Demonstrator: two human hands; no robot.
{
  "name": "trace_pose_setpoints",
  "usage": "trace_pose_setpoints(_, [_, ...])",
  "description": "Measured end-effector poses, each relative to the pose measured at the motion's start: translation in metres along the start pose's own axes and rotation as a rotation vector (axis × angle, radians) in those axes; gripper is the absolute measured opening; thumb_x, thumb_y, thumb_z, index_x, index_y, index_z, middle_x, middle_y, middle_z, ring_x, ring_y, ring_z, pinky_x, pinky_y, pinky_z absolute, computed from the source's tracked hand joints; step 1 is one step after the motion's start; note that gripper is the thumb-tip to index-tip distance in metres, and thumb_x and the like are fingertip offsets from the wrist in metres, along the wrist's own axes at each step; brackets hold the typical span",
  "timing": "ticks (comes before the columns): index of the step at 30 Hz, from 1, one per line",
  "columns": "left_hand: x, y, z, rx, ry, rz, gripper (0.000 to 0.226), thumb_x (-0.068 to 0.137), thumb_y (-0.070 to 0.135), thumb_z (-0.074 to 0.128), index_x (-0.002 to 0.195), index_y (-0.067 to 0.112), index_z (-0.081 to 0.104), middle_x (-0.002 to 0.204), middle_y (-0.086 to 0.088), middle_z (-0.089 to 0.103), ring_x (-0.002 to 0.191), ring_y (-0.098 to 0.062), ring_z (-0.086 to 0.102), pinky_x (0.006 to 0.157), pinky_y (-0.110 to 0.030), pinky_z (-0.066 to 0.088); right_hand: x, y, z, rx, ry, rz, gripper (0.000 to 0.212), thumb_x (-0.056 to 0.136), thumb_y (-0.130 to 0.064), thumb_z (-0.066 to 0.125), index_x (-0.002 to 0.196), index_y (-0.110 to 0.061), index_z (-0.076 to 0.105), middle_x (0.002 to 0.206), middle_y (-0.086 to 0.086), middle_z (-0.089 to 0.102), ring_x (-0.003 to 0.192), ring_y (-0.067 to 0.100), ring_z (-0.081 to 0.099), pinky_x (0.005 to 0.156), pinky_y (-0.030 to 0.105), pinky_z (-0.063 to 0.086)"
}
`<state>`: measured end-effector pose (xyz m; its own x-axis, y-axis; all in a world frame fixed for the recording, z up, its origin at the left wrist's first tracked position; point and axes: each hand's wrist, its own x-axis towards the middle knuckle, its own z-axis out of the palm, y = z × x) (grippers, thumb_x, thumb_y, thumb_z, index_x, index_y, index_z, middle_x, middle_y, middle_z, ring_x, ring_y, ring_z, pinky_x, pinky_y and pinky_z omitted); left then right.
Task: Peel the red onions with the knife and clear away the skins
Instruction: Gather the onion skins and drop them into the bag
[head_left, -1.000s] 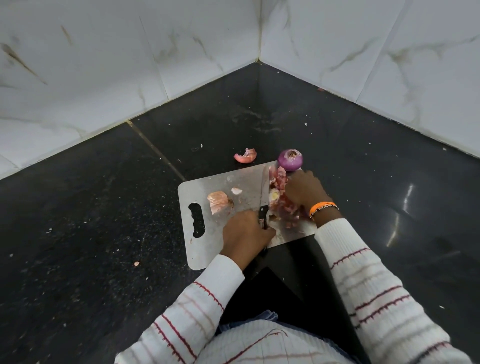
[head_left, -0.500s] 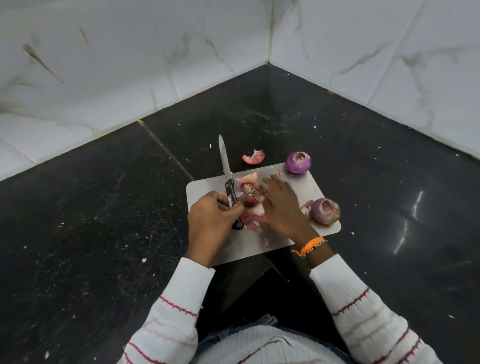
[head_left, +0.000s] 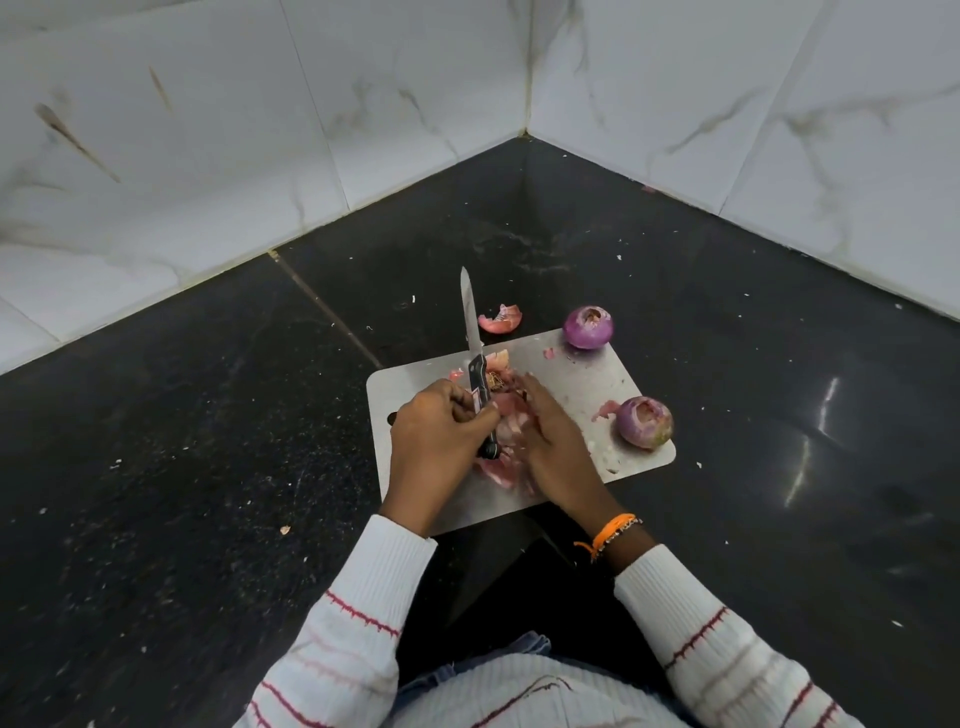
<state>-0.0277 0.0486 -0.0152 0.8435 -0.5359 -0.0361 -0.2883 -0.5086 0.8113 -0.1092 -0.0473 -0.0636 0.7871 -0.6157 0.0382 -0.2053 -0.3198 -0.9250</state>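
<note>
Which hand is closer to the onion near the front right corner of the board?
Right. The right hand lies just left of that onion; the left hand, gripping the knife, is farther left.

Two peeled red onions, a knife and a heap of skins on a steel board.
One purple peeled onion (head_left: 588, 327) sits at the rectangular steel cutting board (head_left: 582, 384)'s far right corner, another (head_left: 644, 422) by its right edge; pink papery skins (head_left: 501, 447) heap mid-board; the black-handled steel knife (head_left: 474, 358) points far; a pink skin piece (head_left: 500, 320) lies beyond the board.

Since 1 s ago the knife (head_left: 471, 338) has swung upright and both hands have gathered the skins (head_left: 503, 434) together.
</note>
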Motion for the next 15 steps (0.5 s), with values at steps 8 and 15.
trace_pose_setpoints(8, [-0.014,0.008,0.027,0.101,-0.309,0.181,0.019,0.083,0.023,0.065,0.072,0.018,0.051,0.065,-0.009,0.063,0.058,-0.020,0.057,0.053,-0.024,0.039,0.002,-0.008,-0.033,0.152,0.184,0.263,0.017,0.092,-0.014,0.051,0.096,-0.011,0.067,0.085,-0.001,0.067,0.071,0.007,0.060,0.059,0.012,0.045])
trace_pose_setpoints(15, [-0.019,-0.001,0.030,0.055,-0.554,0.167,0.019,0.081,0.028,0.069,0.092,0.013,0.070,0.077,-0.001,0.070,0.063,-0.012,0.064,0.062,-0.024,0.048,-0.023,0.008,-0.040,-0.174,0.197,0.279,0.014,0.084,-0.016,0.060,0.076,-0.005,0.064,0.064,0.000,0.061,0.060,0.014,0.057,0.056,0.027,0.043])
